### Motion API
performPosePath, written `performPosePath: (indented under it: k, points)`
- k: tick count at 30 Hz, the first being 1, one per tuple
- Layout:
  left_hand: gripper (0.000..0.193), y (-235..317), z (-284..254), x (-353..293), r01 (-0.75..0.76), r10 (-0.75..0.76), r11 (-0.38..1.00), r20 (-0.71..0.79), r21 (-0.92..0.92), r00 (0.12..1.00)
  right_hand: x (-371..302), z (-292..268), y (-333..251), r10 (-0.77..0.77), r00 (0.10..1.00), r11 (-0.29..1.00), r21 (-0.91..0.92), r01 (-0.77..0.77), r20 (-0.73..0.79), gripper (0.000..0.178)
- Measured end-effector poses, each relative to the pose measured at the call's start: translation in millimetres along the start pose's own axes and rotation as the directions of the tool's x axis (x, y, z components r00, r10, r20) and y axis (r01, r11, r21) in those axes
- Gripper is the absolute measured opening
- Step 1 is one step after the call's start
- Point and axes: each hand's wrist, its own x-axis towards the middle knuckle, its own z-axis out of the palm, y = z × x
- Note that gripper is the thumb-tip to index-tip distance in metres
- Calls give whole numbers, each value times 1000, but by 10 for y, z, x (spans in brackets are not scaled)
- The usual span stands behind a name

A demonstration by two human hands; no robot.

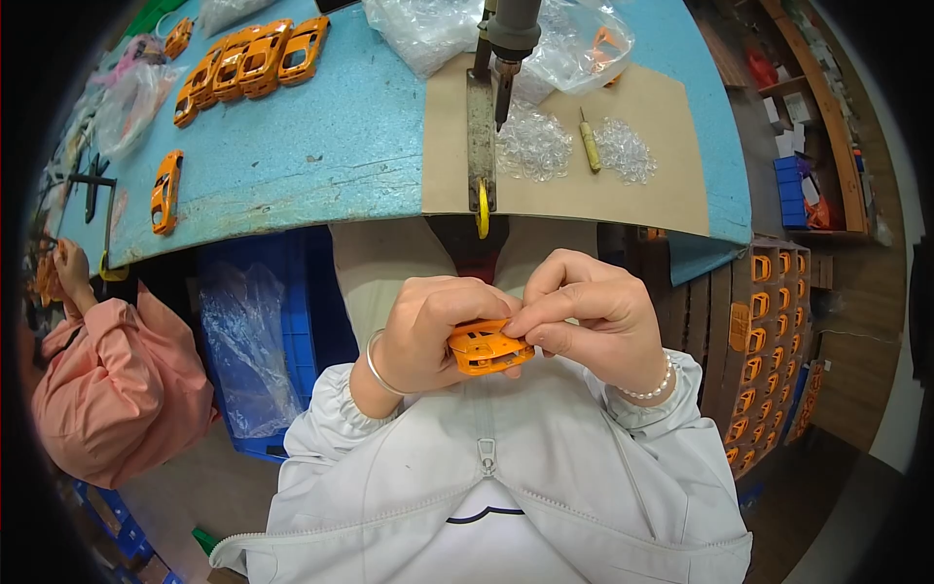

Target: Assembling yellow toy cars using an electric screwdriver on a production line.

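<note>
An orange toy car body (484,358) is in my left hand (420,329), whose fingers wrap round its far and left sides. It is held over my lap, below the table's near edge. My right hand (605,316) is closed in a pinch, with thumb and forefinger against the right side of the car body. Whether a small part sits between those fingertips is hidden. Beyond my hands, two piles of small clear plastic pieces (533,144) lie on a brown board (671,190), with a yellowish-handled hand tool (590,146) between them.
A press-like tool (504,58) on a metal arm stands over the board. More orange car bodies (263,60) line the blue table (321,165); one (166,193) lies apart. A tray of car bodies (754,341) is at right. A person in a pink sleeve (117,380) works at left beside a blue crate (300,331).
</note>
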Motion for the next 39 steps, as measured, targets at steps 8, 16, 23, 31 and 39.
performPosePath:
  k: [8, 16, 23, 31, 39]
  points:
    - [58, -78, 30, -82, 44, -45, 995, -16, -85, 999, -22, 14, -74, 28, 1000, 999, -46, -28, 0, 17]
    - [53, -23, 55, -54, 57, -62, 991, -39, -121, 997, -68, 85, -130, -128, 989, 932, -348, 96, -70, 15]
    - [48, 59, -18, 81, -29, 16, 994, 116, 107, 993, 89, -125, 224, 223, 940, 897, 324, -302, 259, 20]
    - [30, 1, 178, -100, 240, -288, 954, -320, -180, 903, 162, 73, 479, 303, 934, 695, 626, -354, 192, 26]
    - [39, -174, -39, 353, 327, -907, 310, -174, -893, 384, 69, 208, 677, 466, 861, 666, 562, -492, 202, 32]
